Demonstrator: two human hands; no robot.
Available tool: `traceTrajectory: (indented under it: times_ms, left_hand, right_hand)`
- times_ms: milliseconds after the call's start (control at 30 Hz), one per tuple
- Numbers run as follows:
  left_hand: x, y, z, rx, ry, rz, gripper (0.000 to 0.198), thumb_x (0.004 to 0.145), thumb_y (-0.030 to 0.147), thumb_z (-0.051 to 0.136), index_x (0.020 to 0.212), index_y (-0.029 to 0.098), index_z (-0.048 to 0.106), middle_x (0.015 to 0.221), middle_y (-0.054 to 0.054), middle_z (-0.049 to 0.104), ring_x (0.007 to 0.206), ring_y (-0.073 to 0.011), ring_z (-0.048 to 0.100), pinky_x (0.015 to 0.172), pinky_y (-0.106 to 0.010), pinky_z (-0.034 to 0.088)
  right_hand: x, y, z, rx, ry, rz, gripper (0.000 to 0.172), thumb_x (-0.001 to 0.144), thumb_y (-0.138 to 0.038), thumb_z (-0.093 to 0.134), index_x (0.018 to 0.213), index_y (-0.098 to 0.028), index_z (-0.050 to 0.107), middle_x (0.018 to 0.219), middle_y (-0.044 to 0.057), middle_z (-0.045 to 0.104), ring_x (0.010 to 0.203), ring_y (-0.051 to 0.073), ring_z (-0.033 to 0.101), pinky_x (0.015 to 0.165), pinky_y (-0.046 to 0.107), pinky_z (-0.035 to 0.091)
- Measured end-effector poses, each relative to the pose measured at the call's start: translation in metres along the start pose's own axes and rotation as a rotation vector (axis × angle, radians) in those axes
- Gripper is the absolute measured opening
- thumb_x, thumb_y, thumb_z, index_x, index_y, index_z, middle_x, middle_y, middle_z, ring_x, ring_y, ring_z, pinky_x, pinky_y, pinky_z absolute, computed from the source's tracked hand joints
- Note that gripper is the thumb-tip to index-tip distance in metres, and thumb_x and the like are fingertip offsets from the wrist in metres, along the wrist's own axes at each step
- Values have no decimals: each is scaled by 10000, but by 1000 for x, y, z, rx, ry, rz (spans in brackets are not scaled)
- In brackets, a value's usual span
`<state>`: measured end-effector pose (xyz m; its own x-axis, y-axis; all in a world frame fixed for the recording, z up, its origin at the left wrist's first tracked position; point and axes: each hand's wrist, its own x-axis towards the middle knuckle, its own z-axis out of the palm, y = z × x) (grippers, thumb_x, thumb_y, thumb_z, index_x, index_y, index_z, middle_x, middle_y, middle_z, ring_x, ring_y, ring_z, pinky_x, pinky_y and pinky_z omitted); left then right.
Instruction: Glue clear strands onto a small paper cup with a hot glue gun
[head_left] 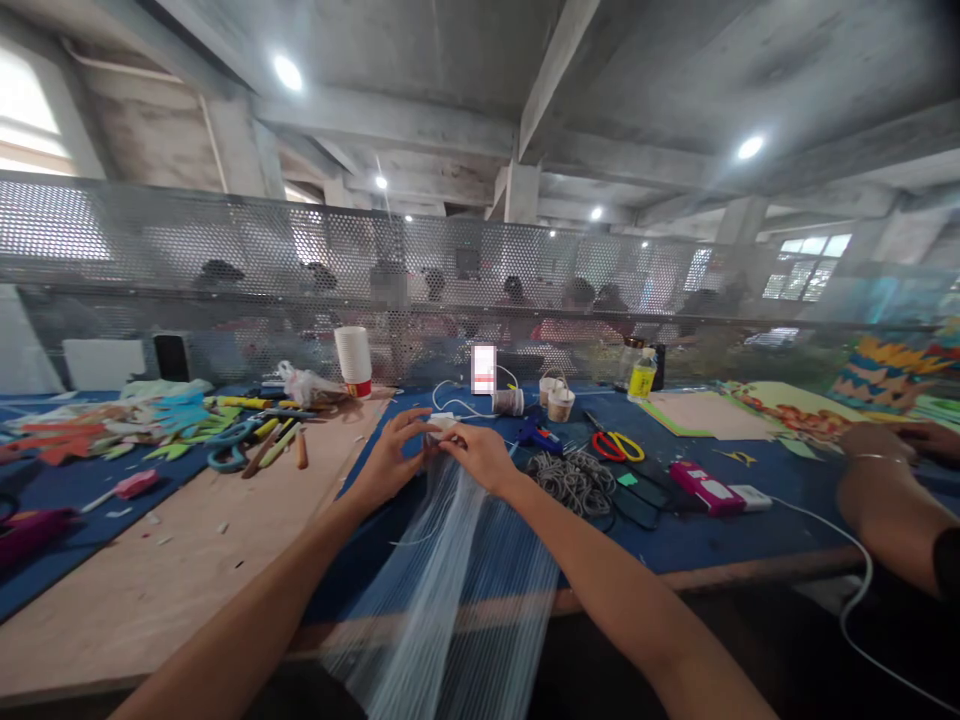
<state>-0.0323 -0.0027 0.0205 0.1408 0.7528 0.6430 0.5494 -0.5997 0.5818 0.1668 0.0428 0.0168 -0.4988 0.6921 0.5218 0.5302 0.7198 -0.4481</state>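
Note:
A bundle of long white threads (442,590) hangs from my hands, fanning out over the table's front edge towards me. My right hand (480,455) pinches the top of these threads, its fingers closed. Beside it on the left, my left hand (391,460) has curled fingers and a thumb closing in on the same gathered end. A small white piece (441,421) shows between the two hands; its kind is too small to make out. Just beyond my hands stand a spool of white cord (508,402) and a propped, lit phone screen (484,370).
Grey cord (574,482), a blue glue gun (538,436), red-yellow scissors (619,446) and a magenta box (706,487) lie to the right. Paper cups (353,360) and tools (277,440) are left. Another person's arm (889,490) rests at far right. A perforated screen (450,260) stands behind.

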Motion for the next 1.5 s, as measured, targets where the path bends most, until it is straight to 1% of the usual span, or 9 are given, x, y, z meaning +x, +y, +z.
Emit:
traceTrajectory:
  times_ms: [100, 200, 400, 600, 800, 1000, 1200, 1333, 1500]
  left_hand:
    - [2, 2, -2, 54, -37, 19, 239, 881, 447, 695, 982, 240, 760, 1346, -121, 665, 1280, -322, 586, 1121, -546, 430]
    - [3, 4, -4, 5, -68, -17, 239, 870, 467, 702, 910, 234, 741, 1308, -126, 684, 1226, -320, 615, 1018, -490, 512]
    - [4, 1, -9, -124, -87, -62, 264, 855, 489, 702, 850, 225, 719, 1331, -137, 663, 1197, -318, 629, 926, -437, 564]
    - [6, -6, -22, -157, -137, -55, 190, 871, 414, 696, 879, 224, 696, 1377, -126, 648, 1213, -302, 625, 986, -440, 541]
    - [8, -5, -27, -192, -156, -83, 204, 844, 423, 720, 873, 221, 709, 1343, -131, 678, 1212, -323, 636, 972, -455, 551]
    - [4, -1, -18, -191, -115, -66, 377, 855, 430, 730, 1192, 261, 740, 1378, -115, 676, 1344, -331, 573, 1107, -496, 471]
    - [3, 10, -9, -23, -65, -25, 275, 775, 489, 800, 931, 263, 778, 1236, -100, 758, 1237, -333, 630, 1161, -543, 399]
    - [4, 11, -9, -58, -48, -28, 231, 773, 483, 790, 876, 276, 777, 1191, -93, 778, 1207, -334, 647, 1135, -534, 428]
    - [4, 0, -10, -114, -45, -7, 189, 788, 443, 788, 849, 265, 780, 1169, -105, 779, 1182, -332, 660, 1108, -524, 447]
  right_hand:
    - [-1, -2, -1, 29, -1, 3, 133, 997, -315, 682, 1083, -252, 763, 977, 3, 785, 892, 165, 702, 781, 231, 429]
    - [-1, -3, -2, 57, -9, -8, 123, 989, -312, 696, 1048, -236, 772, 940, 7, 777, 861, 162, 690, 753, 231, 414]
    - [2, 4, -5, 134, -28, -5, 158, 948, -369, 746, 1004, -225, 776, 860, 2, 750, 800, 158, 659, 722, 231, 402]
    - [4, 13, -14, 205, -54, -36, 210, 917, -341, 779, 1073, -202, 758, 831, -11, 715, 773, 146, 634, 728, 224, 405]
    - [5, 14, -19, 177, -69, -49, 142, 934, -283, 754, 1056, -209, 759, 831, -18, 709, 749, 136, 613, 712, 219, 384]
    - [2, 8, -11, 114, -81, -54, 94, 936, -291, 758, 997, -220, 767, 852, -4, 734, 774, 153, 631, 713, 229, 387]
    - [2, 7, -6, 124, -25, -83, 101, 960, -294, 729, 1034, -236, 765, 946, 9, 763, 861, 168, 671, 778, 238, 425]
    - [1, 6, -5, 141, -32, -80, 100, 965, -295, 721, 1043, -247, 763, 965, 7, 765, 883, 172, 680, 796, 241, 431]
    - [1, 5, -9, 176, -79, -47, 119, 941, -306, 751, 1033, -232, 758, 872, -7, 739, 803, 158, 655, 725, 232, 405]
